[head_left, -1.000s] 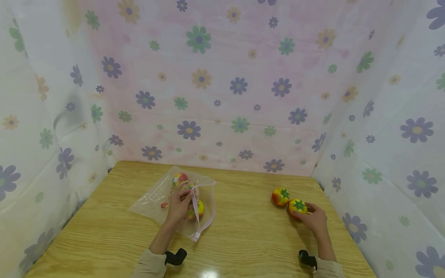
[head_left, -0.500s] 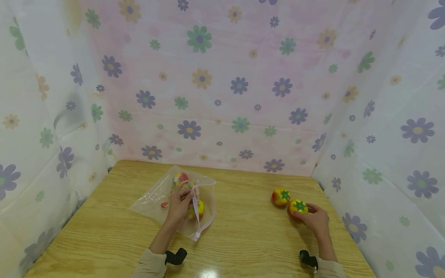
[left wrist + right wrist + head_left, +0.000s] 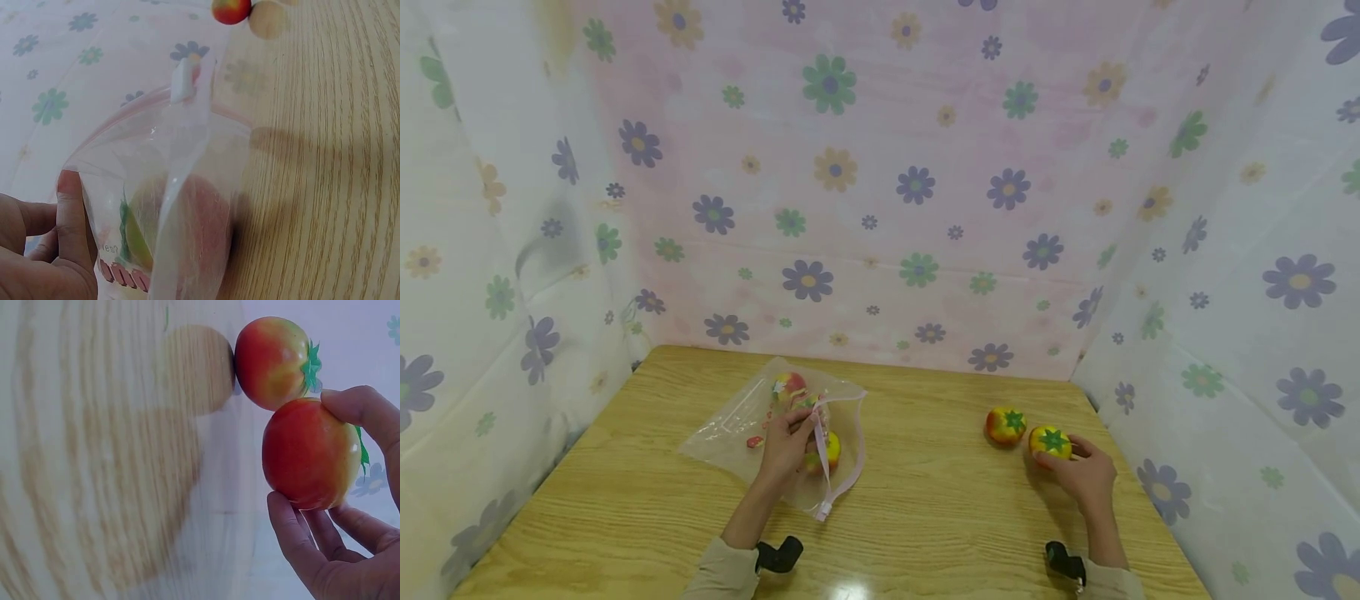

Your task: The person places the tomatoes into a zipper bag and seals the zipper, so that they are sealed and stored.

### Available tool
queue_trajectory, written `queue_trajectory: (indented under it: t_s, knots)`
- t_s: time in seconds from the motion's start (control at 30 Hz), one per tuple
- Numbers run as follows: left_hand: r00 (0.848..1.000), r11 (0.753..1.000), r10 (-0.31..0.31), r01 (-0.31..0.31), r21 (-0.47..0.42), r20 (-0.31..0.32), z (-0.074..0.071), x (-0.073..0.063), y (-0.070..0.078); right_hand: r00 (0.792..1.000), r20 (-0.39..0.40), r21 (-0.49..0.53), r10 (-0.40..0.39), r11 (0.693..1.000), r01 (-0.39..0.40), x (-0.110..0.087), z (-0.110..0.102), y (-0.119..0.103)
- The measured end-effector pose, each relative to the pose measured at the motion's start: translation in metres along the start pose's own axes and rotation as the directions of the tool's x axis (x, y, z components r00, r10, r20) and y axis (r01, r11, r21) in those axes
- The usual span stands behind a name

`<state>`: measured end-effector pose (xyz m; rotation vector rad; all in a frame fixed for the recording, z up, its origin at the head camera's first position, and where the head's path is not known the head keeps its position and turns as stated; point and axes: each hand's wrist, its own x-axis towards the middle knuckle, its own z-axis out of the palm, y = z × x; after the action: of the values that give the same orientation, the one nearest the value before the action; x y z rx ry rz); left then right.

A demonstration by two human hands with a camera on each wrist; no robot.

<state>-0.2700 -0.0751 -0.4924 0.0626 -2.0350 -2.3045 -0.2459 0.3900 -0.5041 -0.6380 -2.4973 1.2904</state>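
Note:
My left hand pinches the pink-edged mouth of a clear zip bag, which lies on the left of the table. Inside the bag are several red-and-yellow toy fruits, one toy fruit close to the opening. The left wrist view shows the bag's mouth held up, with a white slider on its zip. At the right, my right hand grips a red-yellow toy tomato with a green leafy top, thumb on one side and fingers on the other. In the right wrist view this tomato hangs clear of the tabletop.
A second toy tomato rests on the wooden table, just left of the held one. Flower-printed cloth hangs behind the table and on both sides. Black wrist mounts stick out from both sleeves.
My right hand has moved slightly right and away from the second tomato, carrying its tomato along, so a gap now shows between the two. The left hand and bag have stayed put.

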Motion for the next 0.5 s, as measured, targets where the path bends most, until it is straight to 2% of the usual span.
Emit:
queue_trajectory:
  t_s: [0.27,0.5]
  knots:
    - [1.000,1.000,0.015,-0.015,-0.010,0.009,0.0003,-0.0016,0.0011,1.000,-0.018,0.015,-0.015,1.000,0.016,-0.0032,-0.0021,-0.0053]
    - [1.000,1.000,0.017,-0.017,-0.024,0.002,0.0004,-0.0009,0.0008,0.999,-0.001,0.024,-0.036,0.999,0.036,-0.0059,-0.0022,-0.0081]
